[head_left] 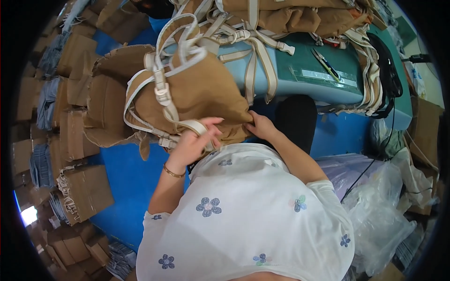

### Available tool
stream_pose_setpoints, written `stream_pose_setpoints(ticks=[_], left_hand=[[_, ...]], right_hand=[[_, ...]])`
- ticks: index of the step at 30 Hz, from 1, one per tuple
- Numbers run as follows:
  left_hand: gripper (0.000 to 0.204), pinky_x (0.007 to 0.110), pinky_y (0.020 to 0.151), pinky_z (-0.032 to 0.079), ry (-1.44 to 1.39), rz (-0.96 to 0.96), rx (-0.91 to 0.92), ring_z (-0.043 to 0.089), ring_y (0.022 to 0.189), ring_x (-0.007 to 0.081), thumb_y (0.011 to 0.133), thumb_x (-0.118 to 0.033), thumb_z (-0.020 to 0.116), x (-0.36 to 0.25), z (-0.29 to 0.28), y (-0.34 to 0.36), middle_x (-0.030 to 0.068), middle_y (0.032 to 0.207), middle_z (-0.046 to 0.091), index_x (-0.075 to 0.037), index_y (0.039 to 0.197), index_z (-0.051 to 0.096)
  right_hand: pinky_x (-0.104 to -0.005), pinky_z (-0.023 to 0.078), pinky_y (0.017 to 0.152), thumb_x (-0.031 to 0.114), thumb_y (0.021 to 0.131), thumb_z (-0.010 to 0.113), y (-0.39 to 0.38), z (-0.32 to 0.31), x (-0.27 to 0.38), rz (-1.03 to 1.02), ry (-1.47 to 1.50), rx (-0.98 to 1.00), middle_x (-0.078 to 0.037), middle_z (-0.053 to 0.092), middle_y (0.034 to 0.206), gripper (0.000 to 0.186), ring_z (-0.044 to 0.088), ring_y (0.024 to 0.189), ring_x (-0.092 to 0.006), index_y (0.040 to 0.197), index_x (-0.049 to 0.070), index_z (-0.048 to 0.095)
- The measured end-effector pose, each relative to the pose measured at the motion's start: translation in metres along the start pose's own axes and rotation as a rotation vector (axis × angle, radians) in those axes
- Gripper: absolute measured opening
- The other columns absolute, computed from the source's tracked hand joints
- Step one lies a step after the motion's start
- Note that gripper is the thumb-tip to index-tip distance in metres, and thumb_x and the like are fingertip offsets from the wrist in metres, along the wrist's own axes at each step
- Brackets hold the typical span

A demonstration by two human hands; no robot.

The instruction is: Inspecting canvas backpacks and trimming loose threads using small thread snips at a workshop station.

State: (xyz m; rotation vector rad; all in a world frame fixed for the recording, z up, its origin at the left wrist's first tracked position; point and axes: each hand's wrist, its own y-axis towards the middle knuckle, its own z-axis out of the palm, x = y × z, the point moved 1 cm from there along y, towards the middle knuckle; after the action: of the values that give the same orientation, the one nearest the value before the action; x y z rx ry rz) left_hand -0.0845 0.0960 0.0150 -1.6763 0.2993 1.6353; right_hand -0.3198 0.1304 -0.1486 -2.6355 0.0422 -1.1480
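Observation:
A tan canvas backpack [201, 91] with cream webbing straps rests against my lap and leans on the bench's near edge. My left hand [199, 140] is at its lower left side, fingers stretched out and apart. A cream strap [192, 125] with a plastic buckle [162, 94] comes down to that hand and touches it. My right hand [260, 126] pinches the bag's fabric at its lower right edge; its fingertips are partly hidden by the cloth.
A green-topped bench [293, 61] carries thread snips [326, 64] and more tan bags [300, 18] with hanging straps. An open carton [110, 93] stands left of the backpack. Stacked cardboard [84, 192] lines the left; clear plastic bags [379, 225] lie at right. A black cable [375, 161] hangs there.

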Motion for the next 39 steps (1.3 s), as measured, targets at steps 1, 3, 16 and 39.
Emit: stream_pose_setpoints(ticks=[1,3,16,39], left_hand=[[0.038,0.027,0.076,0.045,0.003,0.001,0.009,0.058,0.077,0.0117,0.092,-0.007,0.046,0.005,0.005,0.001,0.0085,0.091,0.057,-0.002,0.129,0.042],[0.054,0.027,0.074,0.046,0.192,-0.084,0.012,0.059,0.082,0.0156,0.091,-0.01,0.048,0.013,0.019,-0.001,0.0082,0.089,0.058,-0.007,0.14,0.027],[0.057,0.034,0.069,0.048,0.586,0.172,-0.004,0.06,0.079,0.0248,0.089,-0.011,0.053,-0.036,0.048,0.012,0.0159,0.088,0.058,-0.008,0.14,0.028],[0.057,0.027,0.079,0.047,0.4,0.732,-0.266,0.052,0.088,0.015,0.074,0.01,0.06,-0.053,0.043,0.021,0.0116,0.12,0.039,-0.003,0.125,0.039]], right_hand=[[-0.0419,0.049,0.07,0.025,0.078,0.061,-0.009,-0.005,0.016,-0.062,-0.046,-0.073,-0.019,0.063,0.089,0.045,0.061,0.084,-0.0351,0.116,0.006,0.048],[-0.0411,0.05,0.067,0.023,0.079,0.06,-0.022,-0.014,0.041,-0.121,-0.085,-0.143,-0.017,0.062,0.087,0.043,0.061,0.081,-0.0339,0.117,0.006,0.048],[-0.0321,0.047,0.055,0.019,0.073,0.058,-0.045,-0.026,0.076,-0.568,-0.374,-0.128,-0.007,0.058,0.084,0.039,0.059,0.071,-0.0206,0.11,0.007,0.056],[-0.0263,0.047,0.061,0.006,0.085,0.059,0.007,-0.006,0.057,-0.121,1.077,0.158,-0.001,0.053,0.081,0.026,0.053,0.069,-0.0098,0.109,0.009,0.048]])
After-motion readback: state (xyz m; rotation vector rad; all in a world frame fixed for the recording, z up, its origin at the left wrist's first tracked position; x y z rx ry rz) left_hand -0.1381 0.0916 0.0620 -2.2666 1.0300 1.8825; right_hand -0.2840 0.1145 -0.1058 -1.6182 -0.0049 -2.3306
